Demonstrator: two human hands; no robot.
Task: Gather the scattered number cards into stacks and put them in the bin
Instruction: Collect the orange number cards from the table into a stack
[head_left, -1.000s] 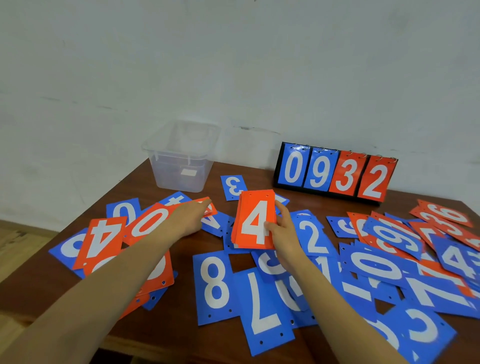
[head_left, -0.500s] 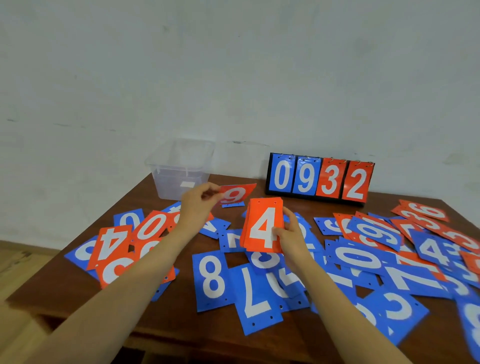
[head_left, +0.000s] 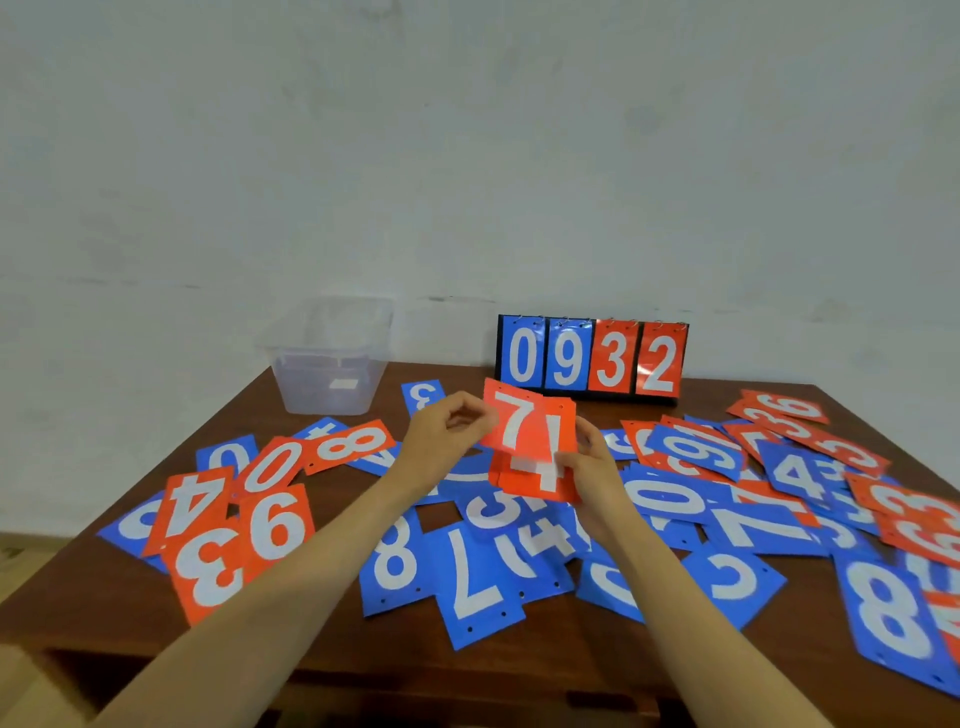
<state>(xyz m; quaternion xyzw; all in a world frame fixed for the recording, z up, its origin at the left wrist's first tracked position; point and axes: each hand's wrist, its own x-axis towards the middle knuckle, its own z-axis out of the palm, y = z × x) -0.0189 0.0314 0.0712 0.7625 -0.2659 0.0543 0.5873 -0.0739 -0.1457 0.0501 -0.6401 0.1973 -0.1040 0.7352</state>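
Fingers (head_left: 467, 406) of the left hand (head_left: 441, 434) pinch the left edge of a red 7 card (head_left: 511, 423); the right hand (head_left: 589, 465) grips the red stack (head_left: 537, 480) at its right edge, thumb in front. The 7 card overlaps the stack and hides the upper half of its top 4; the right fingers behind the stack are hidden, and its card count cannot be told. Both are held above the table (head_left: 571, 654) centre, forearms reaching in from the near edge. Scattered cards (head_left: 475, 577), blue and red, lie around; those at the right are cut off by the frame. The clear bin (head_left: 327, 364) stands at the far left corner, contents indistinct.
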